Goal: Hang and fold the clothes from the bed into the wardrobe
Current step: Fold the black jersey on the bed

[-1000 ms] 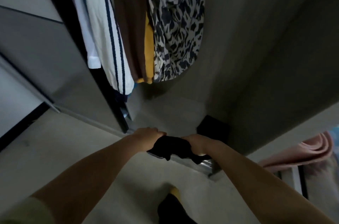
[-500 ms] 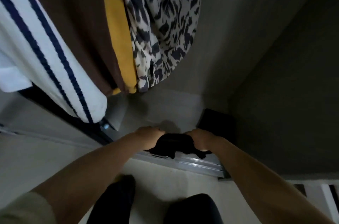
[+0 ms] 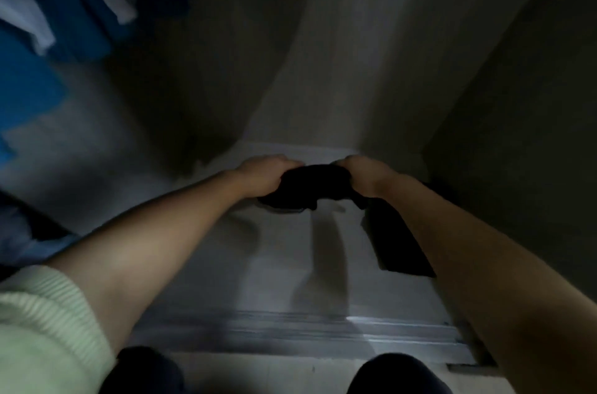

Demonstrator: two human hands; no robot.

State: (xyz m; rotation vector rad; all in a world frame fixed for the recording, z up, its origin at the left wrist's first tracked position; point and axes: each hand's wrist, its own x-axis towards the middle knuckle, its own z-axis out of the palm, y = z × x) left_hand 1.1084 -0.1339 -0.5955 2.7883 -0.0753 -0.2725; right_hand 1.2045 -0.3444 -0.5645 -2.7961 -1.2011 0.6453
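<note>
both arms outstretched, left hand [image 3: 266, 174], right hand [image 3: 365, 174] gripping black garment [image 3: 311, 182]

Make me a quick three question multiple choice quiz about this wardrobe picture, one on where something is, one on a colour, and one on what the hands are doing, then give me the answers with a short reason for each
1. Where is the dark folded stack?
A. On the wardrobe floor, beside the right forearm
B. Hanging at the top left
C. On the person's knees

2. What colour is the garment held between the hands?
A. Yellow
B. Black
C. White

3. What are the left hand and right hand doing?
A. Both hang free
B. Only the left holds cloth
C. Both grip the same garment

Answers:
1. A, the stack lies flat on the pale floor by the right side wall.
2. B, the bundle shows as black against the pale floor.
3. C, fingers of each hand curl round opposite ends of the bundle.
</note>
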